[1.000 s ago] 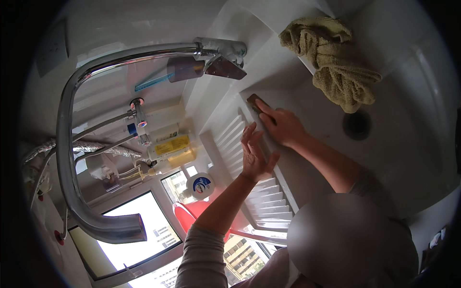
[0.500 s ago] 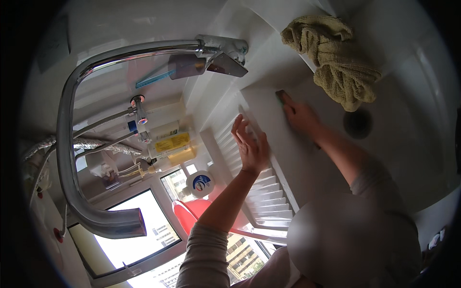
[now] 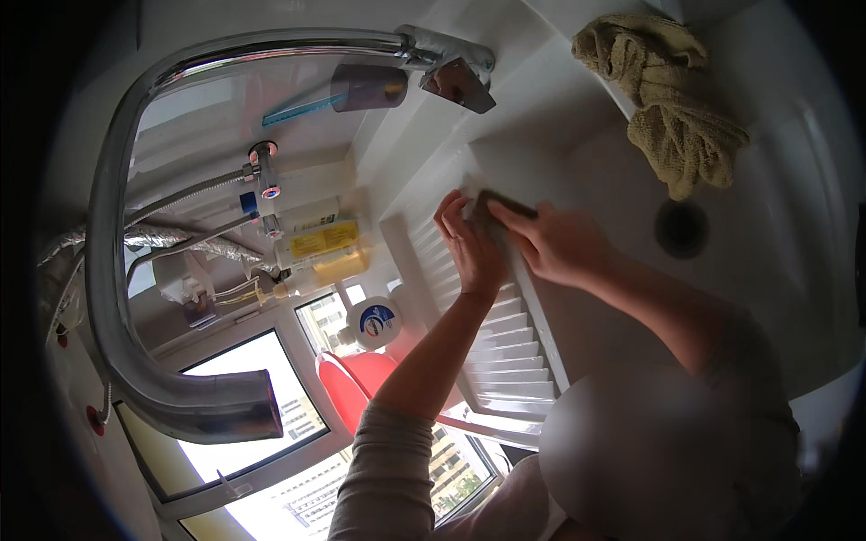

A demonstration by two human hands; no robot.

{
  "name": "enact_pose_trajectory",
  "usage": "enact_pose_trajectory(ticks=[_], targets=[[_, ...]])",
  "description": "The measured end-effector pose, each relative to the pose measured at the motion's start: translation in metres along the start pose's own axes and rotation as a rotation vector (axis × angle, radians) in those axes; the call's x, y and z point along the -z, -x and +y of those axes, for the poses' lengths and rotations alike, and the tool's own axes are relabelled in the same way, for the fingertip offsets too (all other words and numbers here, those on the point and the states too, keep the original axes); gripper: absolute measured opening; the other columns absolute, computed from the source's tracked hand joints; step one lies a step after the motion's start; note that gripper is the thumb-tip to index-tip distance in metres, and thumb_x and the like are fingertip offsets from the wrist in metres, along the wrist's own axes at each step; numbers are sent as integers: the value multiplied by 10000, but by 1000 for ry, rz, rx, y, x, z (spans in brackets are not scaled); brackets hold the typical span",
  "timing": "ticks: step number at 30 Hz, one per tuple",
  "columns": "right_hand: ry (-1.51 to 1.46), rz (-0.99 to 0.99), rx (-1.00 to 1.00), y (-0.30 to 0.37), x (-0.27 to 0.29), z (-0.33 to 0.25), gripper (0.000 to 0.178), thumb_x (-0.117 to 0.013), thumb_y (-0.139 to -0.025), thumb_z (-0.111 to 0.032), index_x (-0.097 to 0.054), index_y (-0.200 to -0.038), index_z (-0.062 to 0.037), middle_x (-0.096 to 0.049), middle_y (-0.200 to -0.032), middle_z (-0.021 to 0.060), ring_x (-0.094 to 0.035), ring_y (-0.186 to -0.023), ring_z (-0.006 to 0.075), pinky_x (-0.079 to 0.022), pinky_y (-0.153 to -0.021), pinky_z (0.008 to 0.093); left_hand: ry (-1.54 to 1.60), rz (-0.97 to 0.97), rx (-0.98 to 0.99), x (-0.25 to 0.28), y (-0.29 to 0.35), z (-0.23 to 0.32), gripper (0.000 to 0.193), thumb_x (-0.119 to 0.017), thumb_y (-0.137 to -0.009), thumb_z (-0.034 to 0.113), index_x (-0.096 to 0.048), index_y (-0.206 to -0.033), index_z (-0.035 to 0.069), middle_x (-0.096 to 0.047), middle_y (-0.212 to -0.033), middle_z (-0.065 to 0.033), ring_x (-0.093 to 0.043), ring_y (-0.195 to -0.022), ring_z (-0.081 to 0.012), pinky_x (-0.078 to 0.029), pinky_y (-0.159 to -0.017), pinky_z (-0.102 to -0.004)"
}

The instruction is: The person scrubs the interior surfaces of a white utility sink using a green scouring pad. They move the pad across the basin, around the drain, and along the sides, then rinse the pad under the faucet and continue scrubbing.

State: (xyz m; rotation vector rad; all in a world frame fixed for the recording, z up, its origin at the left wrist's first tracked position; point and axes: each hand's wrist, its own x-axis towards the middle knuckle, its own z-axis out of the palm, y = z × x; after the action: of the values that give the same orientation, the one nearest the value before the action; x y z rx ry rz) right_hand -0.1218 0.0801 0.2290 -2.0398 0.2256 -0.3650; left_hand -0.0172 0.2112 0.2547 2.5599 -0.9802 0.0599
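Note:
In a white laundry sink [image 3: 591, 171] my right hand [image 3: 564, 245] grips a dark scrubbing sponge [image 3: 502, 204]. The sponge lies at the upper end of the ridge between the basin and the ribbed washboard [image 3: 510, 356]. My left hand [image 3: 471, 251] rests over the washboard's upper end, close beside the sponge. Its fingers are slightly bent and apart, with nothing seen in them. A crumpled olive towel [image 3: 667, 99] hangs over the basin's far side, above the dark round drain [image 3: 681, 228].
A large chrome faucet [image 3: 113, 270] arches across the left. Behind it are valves and hoses [image 3: 185, 191], yellow-labelled bottles [image 3: 323, 242], a white tub [image 3: 373, 323], and a red basin [image 3: 347, 388] by the window. A grey cup [image 3: 370, 87] stands near the faucet's base.
My right hand has brought the sponge leftward from the basin wall onto the ridge near my left hand. My left hand stays at the washboard. The view has shifted slightly.

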Motion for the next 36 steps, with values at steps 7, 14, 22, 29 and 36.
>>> enact_pose_trajectory(ticks=[7,14,22,29,36], targets=[[166,-77,57,-50,3,-3,419,-595,-871,-174,-570,-1290,-180,-627,-701,168,-642,-582,332,-505,-515,449,215,114,47,-3,3,-14,241,-354,-884,-61,-392,-1109,14,-390,-1305,-196,-434,-1192,-325,-362,-1024,-424],[84,-95,79,-14,15,-10,406,-586,-889,-209,-574,-1294,-188,-621,-719,206,-630,-571,360,-521,-543,450,470,183,139,1,-5,-14,148,-335,-1012,153,-415,-1059,37,-509,-1197,-159,-480,-1131,-247,-360,-1015,-387],[-193,166,-388,11,-48,35,455,-467,-955,-284,-471,-1397,-178,-674,-891,207,-652,-804,397,-515,-723,479,243,94,-41,-4,-10,-13,224,-540,-910,107,-427,-1083,21,-493,-1214,-188,-474,-1131,-334,-379,-990,-429],[-369,86,-569,33,-69,104,468,-389,-975,-277,-418,-1434,-195,-647,-1066,243,-630,-946,409,-488,-840,480,112,-288,-332,16,-40,-5,397,-671,-748,107,-494,-1096,32,-483,-1238,-181,-423,-1200,-388,-367,-1029,-473],[158,21,-478,10,-76,148,476,-465,-910,-181,-482,-1383,-228,-630,-955,247,-641,-840,400,-514,-778,503,-18,-349,-485,16,-53,-14,316,-643,-749,95,-558,-1051,59,-506,-1223,-131,-415,-1222,-369,-366,-1030,-463]])
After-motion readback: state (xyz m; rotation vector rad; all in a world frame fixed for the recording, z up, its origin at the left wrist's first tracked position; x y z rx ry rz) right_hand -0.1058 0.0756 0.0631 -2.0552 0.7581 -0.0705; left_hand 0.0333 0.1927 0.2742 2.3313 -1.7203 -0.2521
